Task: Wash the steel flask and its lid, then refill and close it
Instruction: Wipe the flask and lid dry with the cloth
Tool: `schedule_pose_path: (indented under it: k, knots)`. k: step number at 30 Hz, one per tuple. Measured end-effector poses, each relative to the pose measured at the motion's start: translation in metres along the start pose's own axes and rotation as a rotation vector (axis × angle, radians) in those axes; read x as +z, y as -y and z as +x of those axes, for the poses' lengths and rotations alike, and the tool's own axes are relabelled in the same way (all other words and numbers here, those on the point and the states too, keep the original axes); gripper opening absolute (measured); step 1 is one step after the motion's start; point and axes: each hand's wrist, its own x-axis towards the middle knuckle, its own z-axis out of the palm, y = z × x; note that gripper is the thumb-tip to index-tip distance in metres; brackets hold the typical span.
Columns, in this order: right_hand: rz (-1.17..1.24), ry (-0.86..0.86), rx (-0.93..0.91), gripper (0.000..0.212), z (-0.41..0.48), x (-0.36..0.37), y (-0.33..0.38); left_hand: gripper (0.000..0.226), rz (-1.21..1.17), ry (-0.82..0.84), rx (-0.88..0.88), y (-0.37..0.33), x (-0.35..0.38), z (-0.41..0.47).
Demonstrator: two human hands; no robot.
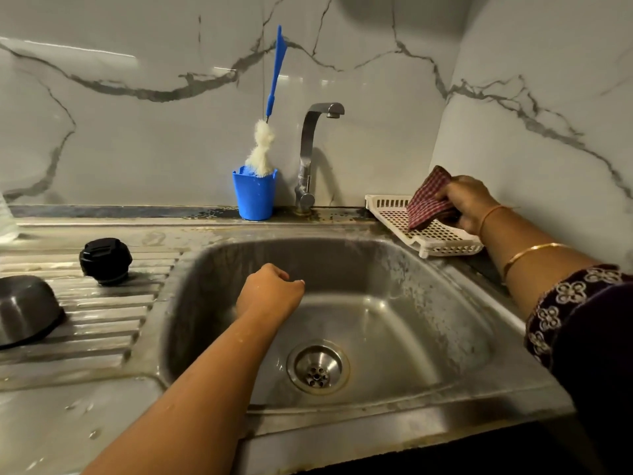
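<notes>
left hand (270,293) hanging over sink (411,286), fingers clenching, nothing showing in them | right hand (469,204) fingers gripping checked cloth (428,200), its lower corner touching white tray (442,240) below them | black lid (105,260) sitting on draining board (102,313), well left of left fingers, near upturned steel cup (29,310)

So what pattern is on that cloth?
Red-and-white checks on the cloth, head view.
</notes>
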Motion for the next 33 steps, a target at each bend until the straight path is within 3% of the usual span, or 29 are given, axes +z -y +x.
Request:
schedule_pose_path:
  k: [2, 4, 7, 12, 16, 21, 26, 29, 33]
  knots:
    - [0.061, 0.046, 0.068, 0.028, 0.011, -0.007, -0.005, 0.032, 0.000, 0.002, 0.004, 0.001, 0.001, 0.001]
    - [-0.064, 0.066, 0.097, 0.030, 0.021, -0.009, -0.015, 0.032, -0.002, 0.001, 0.013, 0.003, 0.001, 0.001]
    - [-0.687, -0.047, 0.047, 0.059, 0.031, -0.007, -0.031, 0.035, 0.012, -0.015, 0.025, 0.004, 0.002, 0.003]
    - [-1.254, -0.119, -0.348, 0.054, 0.019, 0.017, -0.038, 0.036, 0.022, -0.035, 0.035, 0.007, 0.002, 0.004]
    - [-1.309, 0.053, -0.282, 0.066, 0.015, 0.026, -0.051, 0.035, 0.013, -0.036, 0.047, 0.005, 0.003, 0.003]
    - [-1.326, 0.144, -0.118, 0.078, 0.013, 0.023, -0.047, 0.030, 0.002, -0.038, 0.040, 0.005, 0.003, 0.004]
    - [-1.190, 0.054, -0.373, 0.061, -0.032, 0.053, -0.037, 0.029, -0.022, -0.053, 0.047, 0.003, 0.000, 0.002]
    - [-0.976, 0.147, -0.481, 0.049, -0.084, 0.087, -0.029, 0.028, -0.081, -0.105, 0.072, 0.004, -0.004, 0.003]
    - [-0.861, 0.289, -0.481, 0.027, -0.149, 0.119, -0.009, 0.015, -0.237, -0.363, 0.260, -0.007, -0.022, -0.009]
